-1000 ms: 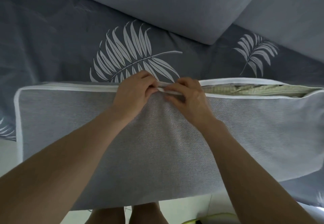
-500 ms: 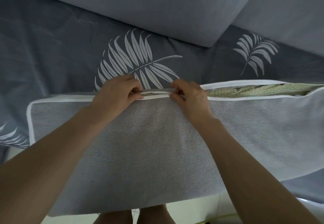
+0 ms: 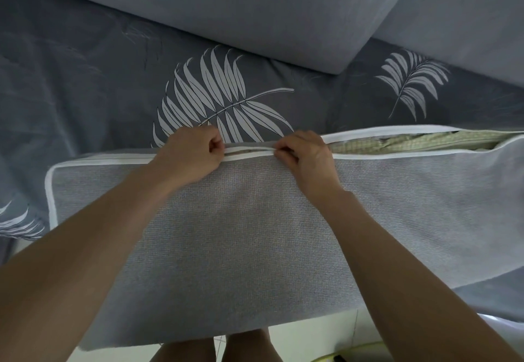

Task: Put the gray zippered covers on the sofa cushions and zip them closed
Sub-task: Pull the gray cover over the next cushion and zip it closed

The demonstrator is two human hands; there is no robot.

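A gray woven cover [image 3: 255, 242] with white piping lies across the front of the sofa, with a cushion inside it. My left hand [image 3: 192, 154] pinches the white zipper edge [image 3: 249, 153] at the cover's top seam. My right hand [image 3: 307, 154] grips the same edge a short way to the right. Between the hands a narrow slit stays open. Right of my right hand the opening gapes, and the green checked cushion [image 3: 411, 142] shows through. Left of my left hand the seam looks closed. The zipper pull is hidden by my fingers.
The sofa seat [image 3: 85, 92] wears a dark gray sheet with white leaf prints. Two plain gray back cushions [image 3: 255, 13] lean at the top. Pale floor and my legs [image 3: 243, 344] show below the cover. A yellow-green object [image 3: 354, 354] lies on the floor at bottom right.
My hands have moved apart along the seam: the left slid left, the right stayed about mid-seam. The cushion sits a little further right in view.
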